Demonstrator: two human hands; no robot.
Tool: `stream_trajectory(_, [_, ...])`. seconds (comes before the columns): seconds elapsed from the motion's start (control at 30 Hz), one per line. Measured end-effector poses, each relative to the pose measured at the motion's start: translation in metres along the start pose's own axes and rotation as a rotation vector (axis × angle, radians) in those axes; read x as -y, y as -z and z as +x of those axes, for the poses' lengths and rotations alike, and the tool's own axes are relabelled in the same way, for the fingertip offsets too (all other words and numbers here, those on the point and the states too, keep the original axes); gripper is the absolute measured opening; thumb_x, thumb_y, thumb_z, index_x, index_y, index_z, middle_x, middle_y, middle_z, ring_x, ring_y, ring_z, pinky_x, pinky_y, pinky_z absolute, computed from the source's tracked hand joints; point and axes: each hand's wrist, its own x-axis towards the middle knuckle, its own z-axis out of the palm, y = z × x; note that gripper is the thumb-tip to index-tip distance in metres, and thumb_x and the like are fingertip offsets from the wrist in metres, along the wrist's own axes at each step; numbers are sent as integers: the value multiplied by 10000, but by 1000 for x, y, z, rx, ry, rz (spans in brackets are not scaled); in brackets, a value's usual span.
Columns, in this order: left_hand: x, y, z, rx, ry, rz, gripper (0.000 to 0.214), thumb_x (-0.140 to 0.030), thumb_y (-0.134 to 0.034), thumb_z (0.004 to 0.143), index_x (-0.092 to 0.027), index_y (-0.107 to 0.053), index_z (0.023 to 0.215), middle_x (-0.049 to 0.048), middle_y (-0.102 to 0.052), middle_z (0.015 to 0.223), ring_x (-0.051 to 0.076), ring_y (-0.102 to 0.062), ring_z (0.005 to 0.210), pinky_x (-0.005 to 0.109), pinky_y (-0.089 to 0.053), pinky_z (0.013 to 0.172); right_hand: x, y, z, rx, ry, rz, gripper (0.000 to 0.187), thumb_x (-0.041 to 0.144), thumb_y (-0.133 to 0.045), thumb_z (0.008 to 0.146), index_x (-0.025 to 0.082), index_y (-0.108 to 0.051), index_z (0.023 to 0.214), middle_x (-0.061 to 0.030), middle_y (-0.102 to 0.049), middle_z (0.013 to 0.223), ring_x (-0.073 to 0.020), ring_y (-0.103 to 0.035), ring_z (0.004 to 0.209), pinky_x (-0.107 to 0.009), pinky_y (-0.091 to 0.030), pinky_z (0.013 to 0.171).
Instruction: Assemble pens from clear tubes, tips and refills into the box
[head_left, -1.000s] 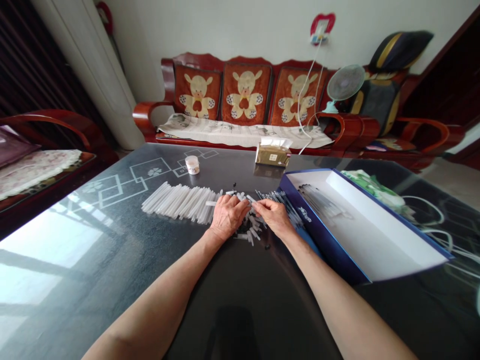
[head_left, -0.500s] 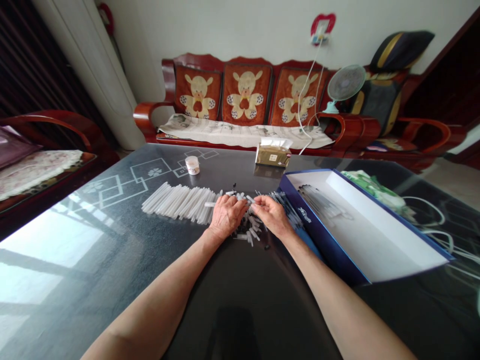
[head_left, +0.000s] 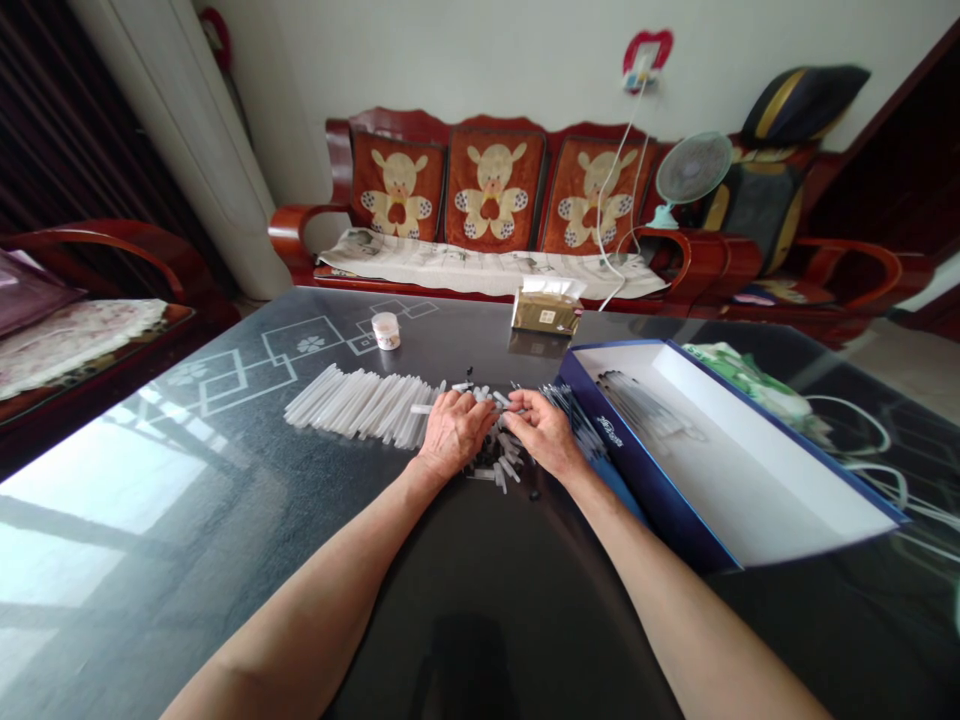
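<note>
My left hand (head_left: 451,432) is closed, with the end of a white pen barrel (head_left: 420,409) poking out on its left side. Close beside it, the thumb and fingers of my right hand (head_left: 546,432) pinch together. What they grip is too small to make out. Both hands meet over a pile of short translucent pen pieces (head_left: 504,470), mixed with small black bits. Left of them lies a row of white pen barrels (head_left: 352,402). Thin dark refill-like sticks (head_left: 581,415) lie to the right, partly hidden by my right hand.
A blue box (head_left: 765,470) with a white inside stands on the right, holding several slender sticks (head_left: 645,405). Farther back on the dark table (head_left: 247,560) are a small white tub (head_left: 386,331) and a tissue box (head_left: 546,312). A green-and-white bag (head_left: 757,380) and white cables lie beyond the box.
Both hands stay nearly in place over the pile. The right hand's fingers have shifted slightly; the rest looks the same.
</note>
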Motion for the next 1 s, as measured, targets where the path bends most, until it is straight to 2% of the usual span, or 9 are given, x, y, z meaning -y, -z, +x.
stream_trajectory(0.1, [0, 0, 0, 0, -10, 11, 383, -427, -354, 972, -207, -667, 977, 61, -596, 769, 193, -515, 784, 323, -350, 738, 7, 4, -1, -48, 98, -145, 239, 387, -555, 818, 198, -686, 880, -44, -676, 834, -150, -601, 690, -267, -479, 676])
stream_trajectory(0.2, [1, 0, -1, -2, -22, 24, 387, -429, -347, 973, -211, -667, 979, 58, -596, 771, 194, -512, 780, 324, -346, 735, 5, 4, -1, -37, 171, -194, 230, 368, -533, 836, 205, -694, 808, -44, -679, 800, -164, -614, 717, -271, -475, 687])
stream_trajectory(0.4, [2, -2, -1, -10, -28, 41, 387, -428, -348, 973, -214, -670, 972, 55, -596, 763, 198, -511, 769, 329, -338, 724, -6, -2, 0, -19, 151, -86, 170, 299, -590, 774, 191, -650, 891, -33, -673, 830, -140, -609, 671, -260, -491, 653])
stream_trajectory(0.53, [1, -2, 0, -13, -29, 37, 378, -424, -356, 972, -214, -670, 966, 55, -598, 765, 197, -513, 771, 329, -339, 723, 1, 0, -2, -48, 123, -138, 284, 304, -637, 741, 176, -636, 994, -22, -646, 799, -115, -558, 583, -246, -480, 602])
stream_trajectory(0.63, [1, -1, 0, -11, -33, 37, 385, -426, -352, 972, -210, -670, 955, 57, -597, 765, 195, -514, 770, 331, -341, 727, 4, 4, -2, -60, 193, -248, 213, 331, -566, 825, 184, -672, 936, -34, -641, 774, -138, -584, 658, -256, -472, 656])
stream_trajectory(0.73, [1, -2, 0, -12, -42, 44, 387, -429, -352, 971, -210, -670, 955, 55, -596, 763, 193, -513, 766, 331, -343, 727, 3, 5, -1, -38, 266, -314, 231, 322, -504, 875, 194, -690, 826, -45, -647, 767, -154, -601, 720, -265, -458, 696])
stream_trajectory(0.9, [2, -2, 0, -16, -40, 45, 386, -427, -355, 971, -207, -672, 951, 56, -594, 758, 192, -513, 763, 329, -342, 723, -1, 3, -1, -32, 262, -247, 141, 263, -561, 812, 190, -667, 867, -29, -634, 781, -136, -579, 664, -256, -462, 658])
stream_trajectory(1.0, [2, -2, -1, -17, -37, 39, 378, -421, -356, 971, -211, -671, 962, 55, -596, 764, 194, -514, 768, 330, -342, 723, 0, 1, -2, -31, 191, -206, 193, 261, -611, 759, 184, -652, 931, -8, -619, 767, -114, -543, 580, -243, -460, 599])
